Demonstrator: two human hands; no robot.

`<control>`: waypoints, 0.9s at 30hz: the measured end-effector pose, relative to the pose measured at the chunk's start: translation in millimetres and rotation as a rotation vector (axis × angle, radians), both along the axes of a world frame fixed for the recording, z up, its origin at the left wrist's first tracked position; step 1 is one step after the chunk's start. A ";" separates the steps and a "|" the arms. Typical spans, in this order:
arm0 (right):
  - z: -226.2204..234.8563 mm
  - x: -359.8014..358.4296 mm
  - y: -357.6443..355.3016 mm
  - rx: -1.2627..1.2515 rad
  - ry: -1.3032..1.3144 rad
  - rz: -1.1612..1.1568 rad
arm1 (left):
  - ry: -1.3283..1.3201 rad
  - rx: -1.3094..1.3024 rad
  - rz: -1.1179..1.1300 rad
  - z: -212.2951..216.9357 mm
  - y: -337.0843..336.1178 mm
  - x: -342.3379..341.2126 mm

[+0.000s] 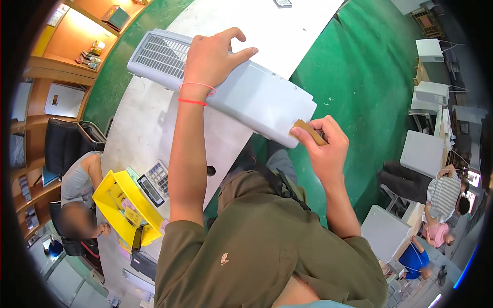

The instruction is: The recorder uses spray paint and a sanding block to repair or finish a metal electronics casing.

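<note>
The left hand [211, 57] lies flat, fingers spread, pressing down on the long pale grey plastic housing panel with a slotted grille [221, 84], which rests slantwise on the white worktable [154, 123]; the grille end lies beyond that palm, away from the person. The panel looks light, stiff and smooth, so likely slippery; a flat press mid-length seems the safest hold. At the panel's near corner, the right hand [323, 149] pinches a small tan sanding block [308, 132] between closed fingers and thumb.

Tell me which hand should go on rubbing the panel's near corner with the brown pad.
Right. The right hand pinches the brown pad at the near corner of the grey panel; the left hand presses down by its grille end.
</note>
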State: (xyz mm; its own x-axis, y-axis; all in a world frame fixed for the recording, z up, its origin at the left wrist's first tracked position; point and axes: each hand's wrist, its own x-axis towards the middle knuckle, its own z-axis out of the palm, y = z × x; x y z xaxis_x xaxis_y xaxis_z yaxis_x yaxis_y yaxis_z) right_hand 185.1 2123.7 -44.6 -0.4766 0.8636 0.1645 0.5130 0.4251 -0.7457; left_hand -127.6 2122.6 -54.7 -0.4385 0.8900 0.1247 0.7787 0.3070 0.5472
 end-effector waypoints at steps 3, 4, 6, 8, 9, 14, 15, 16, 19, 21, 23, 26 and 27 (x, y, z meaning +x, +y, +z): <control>-3.5 -30.9 -1.0 0.092 0.077 0.047 | 0.072 0.099 -0.042 -6.3 0.0 -10.5; -1.7 -28.1 -1.3 0.089 0.057 0.045 | 0.069 0.105 -0.045 -8.6 -0.5 -9.4; 3.0 -19.4 2.0 0.089 0.021 0.051 | 0.068 0.123 -0.040 -9.2 -0.3 -9.6; 3.5 -7.5 5.2 0.026 0.007 0.024 | 0.090 0.136 -0.040 -6.0 0.4 -9.0; 5.9 -3.6 1.9 -0.014 -0.006 -0.003 | 0.094 0.134 -0.054 -7.4 -0.1 -3.7; 1.8 -18.5 0.0 0.056 0.033 0.022 | 0.052 0.107 -0.048 -10.5 -1.2 -7.0; 2.3 -13.9 2.6 0.057 0.022 0.017 | 0.060 0.117 -0.037 -10.6 -0.4 -8.2; 2.2 -12.2 4.7 0.034 0.021 0.013 | 0.072 0.119 -0.028 -10.4 0.6 -10.0; 2.2 -12.6 2.8 0.010 0.021 0.003 | 0.071 0.113 -0.037 -11.8 2.4 -6.6; 3.0 -37.0 3.0 0.072 0.057 0.036 | 0.056 0.111 -0.052 -6.3 1.1 -9.4; -0.7 -24.2 3.1 0.064 0.072 0.018 | 0.073 0.110 -0.046 -11.3 0.7 -6.8; -1.2 -5.0 1.1 -0.009 0.041 -0.012 | 0.089 0.135 -0.020 -12.3 2.8 -13.0; -0.5 -12.2 -0.7 0.011 0.054 -0.004 | 0.082 0.137 -0.029 -14.6 3.0 -10.3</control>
State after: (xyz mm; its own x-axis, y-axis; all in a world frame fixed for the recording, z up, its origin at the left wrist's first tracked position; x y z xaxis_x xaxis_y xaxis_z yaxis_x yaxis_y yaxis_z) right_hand 172.9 2123.1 -45.1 -0.4637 0.8634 0.1989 0.4739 0.4314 -0.7677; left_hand -137.9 2125.7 -69.4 -0.3959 0.8745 0.2802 0.8300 0.2103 0.5166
